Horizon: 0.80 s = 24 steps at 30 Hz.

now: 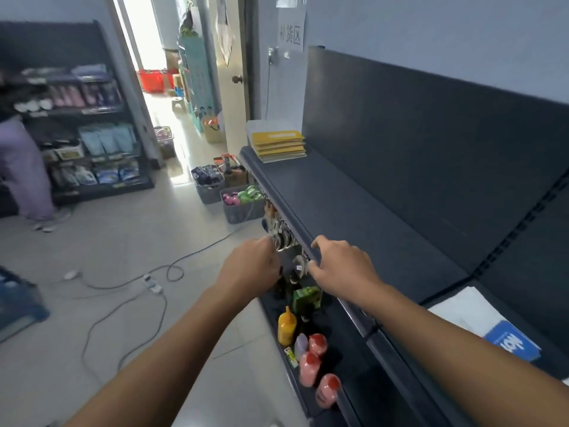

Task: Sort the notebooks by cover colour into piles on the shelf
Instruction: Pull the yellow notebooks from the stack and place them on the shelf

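Head view. Both my hands are at the front lip of the shelf [354, 211], close in at 6 o'clock. My right hand [341, 263] grips the lip, with the forefinger bent over the top and the thumb under. My left hand [249, 266] is curled up just beside the metal rings [284, 241] that hang under the lip, and I cannot tell whether it holds anything. Neither hand is on a notebook.

The yellow pile [278, 146] sits at 12 o'clock on the far end of the shelf, squared up, with a pale stack [261, 124] behind it. At 4 o'clock, by my right forearm, lie a white notebook [462, 306] and, overlapping it, a blue one [511, 343].

I judge these to be thin and light with soft covers, so they would flop if held by a corner and slide easily over one another. I would take one along the long edge, with fingers under and thumb on top. To get my fingers beneath it I would first draw it partly off the pile.

For room, a long stretch of dark shelf runs between the two groups, enough for further piles. The back panel [431, 134] closes it off from 1 to 3 o'clock, so I have to reach in from the front. Below the lip, the rings and the bottles [311, 362] on the lower tier at 6 o'clock could catch a low hand. On the floor, cables [129, 291] at 8 o'clock and baskets [243, 208] at 11 narrow where I can step.
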Tool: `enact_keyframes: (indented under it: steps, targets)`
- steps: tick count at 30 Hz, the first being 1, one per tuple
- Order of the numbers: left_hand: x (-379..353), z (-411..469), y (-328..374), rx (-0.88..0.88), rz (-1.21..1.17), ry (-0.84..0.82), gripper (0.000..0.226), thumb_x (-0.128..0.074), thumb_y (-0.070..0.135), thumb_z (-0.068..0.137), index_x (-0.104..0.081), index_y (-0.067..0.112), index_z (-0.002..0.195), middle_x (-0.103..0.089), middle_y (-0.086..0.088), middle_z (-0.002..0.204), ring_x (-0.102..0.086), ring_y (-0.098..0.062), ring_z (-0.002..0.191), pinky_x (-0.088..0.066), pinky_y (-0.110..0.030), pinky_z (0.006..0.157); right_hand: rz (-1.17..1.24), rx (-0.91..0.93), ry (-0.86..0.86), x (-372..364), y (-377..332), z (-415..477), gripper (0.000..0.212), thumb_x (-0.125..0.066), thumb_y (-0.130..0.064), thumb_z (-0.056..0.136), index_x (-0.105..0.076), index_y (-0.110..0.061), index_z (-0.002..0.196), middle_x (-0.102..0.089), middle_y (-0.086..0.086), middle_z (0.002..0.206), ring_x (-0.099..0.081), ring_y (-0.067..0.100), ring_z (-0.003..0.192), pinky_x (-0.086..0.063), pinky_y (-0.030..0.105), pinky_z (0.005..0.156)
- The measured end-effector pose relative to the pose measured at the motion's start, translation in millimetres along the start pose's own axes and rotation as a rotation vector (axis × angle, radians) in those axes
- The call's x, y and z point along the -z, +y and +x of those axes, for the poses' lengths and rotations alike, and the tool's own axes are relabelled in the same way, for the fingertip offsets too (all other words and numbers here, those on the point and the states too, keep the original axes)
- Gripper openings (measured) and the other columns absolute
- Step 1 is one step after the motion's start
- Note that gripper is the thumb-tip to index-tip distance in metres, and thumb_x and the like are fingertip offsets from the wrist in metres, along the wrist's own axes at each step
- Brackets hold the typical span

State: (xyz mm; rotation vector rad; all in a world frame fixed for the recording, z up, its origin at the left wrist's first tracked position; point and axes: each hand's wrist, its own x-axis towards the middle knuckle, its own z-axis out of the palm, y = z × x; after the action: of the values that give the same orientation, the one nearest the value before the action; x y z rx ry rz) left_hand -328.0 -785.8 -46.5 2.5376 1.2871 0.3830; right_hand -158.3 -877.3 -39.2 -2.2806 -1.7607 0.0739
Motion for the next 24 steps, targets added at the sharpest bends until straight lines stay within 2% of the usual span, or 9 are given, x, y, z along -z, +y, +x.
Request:
enact_keyframes:
  steps: [4, 12, 18, 24]
  targets:
    - [4.1, 60.2, -19.5, -0.032, 0.032, -0.026, 0.021, -0.046, 0.026, 0.096, -0.06, 0.014, 0.106, -0.067, -0.004, 0.097, -0.062, -0.024, 0.087, -0.055, -0.045, 0.078, 0.021, -0.034, 0.006, -11.7, 1.1, 61.3, 0.024, -0.051, -0.036, 0.095, -0.055, -0.021, 0.113, -0.065, -0.004, 0.09, -0.062, 0.024, 0.082, -0.05, 0.038, 0.07]
    - [10.1, 165.6, -63.5, -0.063, 0.072, -0.077, 0.024, -0.047, 0.027, 0.094, -0.059, 0.014, 0.111, -0.068, -0.006, 0.099, -0.063, -0.029, 0.089, -0.056, -0.046, 0.078, 0.05, -0.078, -0.01, -29.1, -9.9, 165.5, 0.024, -0.052, -0.033, 0.095, -0.055, -0.019, 0.114, -0.066, -0.002, 0.091, -0.064, 0.027, 0.084, -0.054, 0.042, 0.076]
    - [12.7, 227.4, -106.2, -0.058, 0.024, -0.043, 0.022, -0.047, 0.029, 0.096, -0.061, 0.016, 0.107, -0.068, -0.002, 0.096, -0.063, -0.026, 0.085, -0.056, -0.045, 0.077, 0.039, -0.065, -0.027, -41.9, -23.6, 231.6, 0.023, -0.051, -0.034, 0.094, -0.056, -0.019, 0.112, -0.065, -0.003, 0.093, -0.064, 0.026, 0.085, -0.054, 0.042, 0.076]
    - [20.0, 301.8, -160.6, -0.068, -0.028, -0.011, 0.03, -0.047, 0.035, 0.095, -0.059, 0.021, 0.118, -0.069, 0.001, 0.106, -0.063, -0.025, 0.094, -0.055, -0.043, 0.081, 0.015, -0.091, -0.031, -56.9, -39.4, 308.5, 0.024, -0.052, -0.037, 0.095, -0.056, -0.021, 0.112, -0.066, -0.004, 0.094, -0.064, 0.026, 0.087, -0.051, 0.039, 0.073]
